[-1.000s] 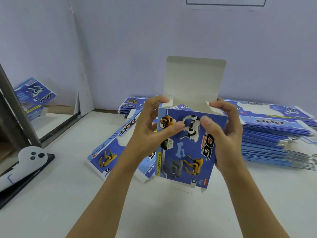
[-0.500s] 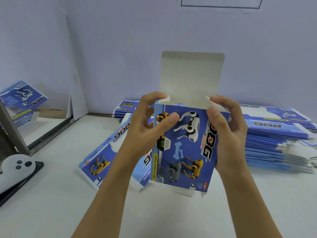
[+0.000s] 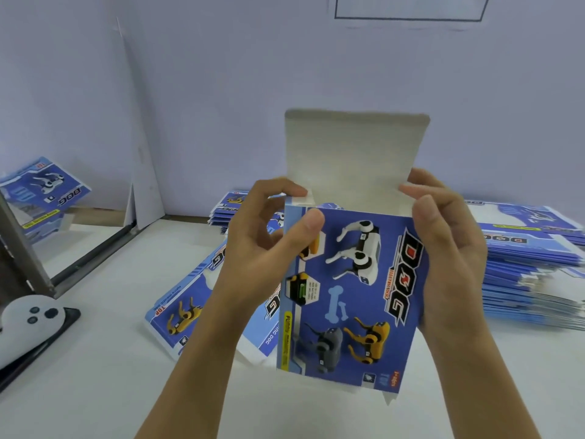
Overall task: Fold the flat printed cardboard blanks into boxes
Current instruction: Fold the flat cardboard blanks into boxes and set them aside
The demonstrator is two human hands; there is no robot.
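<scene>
I am working in a packing room, like a small workshop. I am sitting at a plain white table (image 3: 95,391) by a bare wall (image 3: 253,74). Big piles of flat blue dog-toy box sheets (image 3: 531,280) are lying all over it, and more flat sheets (image 3: 177,318) are waiting beside me.

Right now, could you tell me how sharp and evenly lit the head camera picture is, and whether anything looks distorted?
Head view: soft, even light with a bluish cast and only faint shadows; no strong glare on the box. The left hand and right hand are fairly sharp. The stack of flat blanks at the right edge looks smeared, and wide-angle distortion bends the table toward the edges.
</scene>
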